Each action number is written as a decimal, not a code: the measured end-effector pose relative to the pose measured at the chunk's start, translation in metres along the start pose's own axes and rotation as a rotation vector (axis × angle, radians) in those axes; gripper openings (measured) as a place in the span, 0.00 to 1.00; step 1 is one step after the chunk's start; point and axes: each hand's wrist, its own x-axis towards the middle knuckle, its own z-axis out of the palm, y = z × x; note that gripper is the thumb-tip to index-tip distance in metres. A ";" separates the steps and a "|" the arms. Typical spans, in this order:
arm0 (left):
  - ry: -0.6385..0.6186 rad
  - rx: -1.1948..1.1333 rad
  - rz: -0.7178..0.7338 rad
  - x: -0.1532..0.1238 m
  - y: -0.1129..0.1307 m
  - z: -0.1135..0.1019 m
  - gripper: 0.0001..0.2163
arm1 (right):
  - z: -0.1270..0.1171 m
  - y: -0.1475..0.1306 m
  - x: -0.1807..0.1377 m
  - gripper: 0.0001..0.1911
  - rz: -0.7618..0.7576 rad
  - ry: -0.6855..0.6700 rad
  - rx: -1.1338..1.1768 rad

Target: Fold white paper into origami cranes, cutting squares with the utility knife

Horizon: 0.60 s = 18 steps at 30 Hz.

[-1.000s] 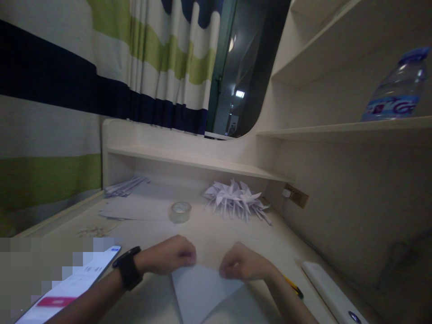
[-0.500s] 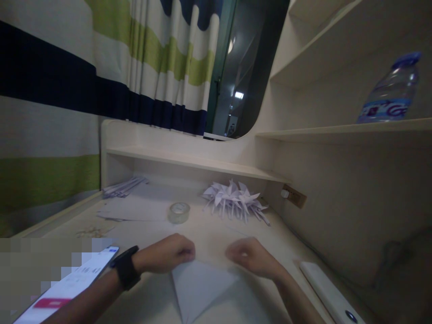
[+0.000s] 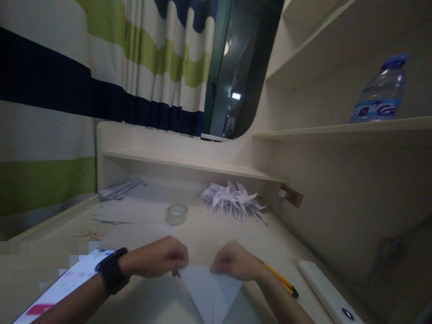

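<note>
A sheet of white paper (image 3: pixel 211 292) folded to a point lies on the desk (image 3: pixel 209 236) close to me. My left hand (image 3: pixel 158 257), with a black watch (image 3: pixel 111 272) on the wrist, pinches the paper's upper left edge with curled fingers. My right hand (image 3: pixel 234 263) presses its curled fingers on the upper right edge. The two hands sit close together at the top of the fold.
A pile of folded paper cranes (image 3: pixel 231 201) and a roll of clear tape (image 3: pixel 176 213) lie farther back. Loose paper sheets (image 3: pixel 118 191) are at the back left. A phone (image 3: pixel 67 283) lies left, a yellow pencil (image 3: pixel 280 282) and white device (image 3: pixel 329 292) right. A water bottle (image 3: pixel 378 92) stands on the shelf.
My right hand moved left toward my left hand, folding the paper's right side inward so the sheet now looks narrower. The pencil came into view.
</note>
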 end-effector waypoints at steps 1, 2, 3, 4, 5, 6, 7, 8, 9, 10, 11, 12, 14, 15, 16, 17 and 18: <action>-0.001 -0.045 -0.030 -0.004 -0.004 -0.003 0.10 | -0.003 0.002 -0.003 0.15 0.009 0.004 0.013; 0.011 -0.071 -0.055 -0.007 -0.008 -0.007 0.10 | -0.006 0.003 -0.005 0.15 0.012 0.008 0.029; 0.031 -0.085 -0.075 -0.010 -0.012 -0.010 0.10 | -0.010 0.004 -0.008 0.15 0.013 0.016 0.053; 0.059 -0.098 -0.088 -0.012 -0.016 -0.013 0.11 | -0.012 0.004 -0.009 0.15 0.014 0.030 0.087; 0.097 -0.116 -0.106 -0.012 -0.019 -0.015 0.11 | -0.014 0.004 -0.010 0.16 0.019 0.049 0.126; 0.148 -0.141 -0.129 -0.010 -0.022 -0.015 0.13 | -0.015 0.004 -0.010 0.17 0.030 0.077 0.165; 0.207 -0.182 -0.162 -0.006 -0.025 -0.013 0.14 | -0.015 0.004 -0.008 0.18 0.045 0.119 0.200; 0.267 -0.230 -0.204 -0.001 -0.027 -0.009 0.17 | -0.013 0.004 -0.004 0.19 0.063 0.178 0.226; 0.311 -0.311 -0.249 0.006 -0.030 -0.003 0.19 | -0.011 0.004 0.001 0.20 0.084 0.247 0.245; 0.332 -0.404 -0.275 0.013 -0.032 0.005 0.20 | -0.007 0.004 0.006 0.21 0.108 0.329 0.255; 0.343 -0.494 -0.276 0.021 -0.035 0.013 0.21 | -0.003 0.004 0.012 0.21 0.131 0.412 0.260; 0.349 -0.559 -0.247 0.028 -0.038 0.022 0.22 | 0.002 0.004 0.018 0.20 0.150 0.490 0.259; 0.405 -0.624 -0.248 0.041 -0.045 0.039 0.23 | 0.011 0.007 0.028 0.19 0.159 0.600 0.252; 0.449 -0.636 -0.272 0.045 -0.049 0.045 0.23 | 0.015 0.008 0.031 0.19 0.156 0.631 0.248; 0.461 -0.637 -0.278 0.047 -0.054 0.050 0.24 | 0.019 0.011 0.033 0.18 0.146 0.648 0.247; 0.486 -0.630 -0.297 0.048 -0.058 0.053 0.24 | 0.022 0.014 0.034 0.17 0.130 0.654 0.252; 0.517 -0.617 -0.318 0.048 -0.061 0.055 0.24 | 0.026 0.017 0.033 0.16 0.116 0.660 0.268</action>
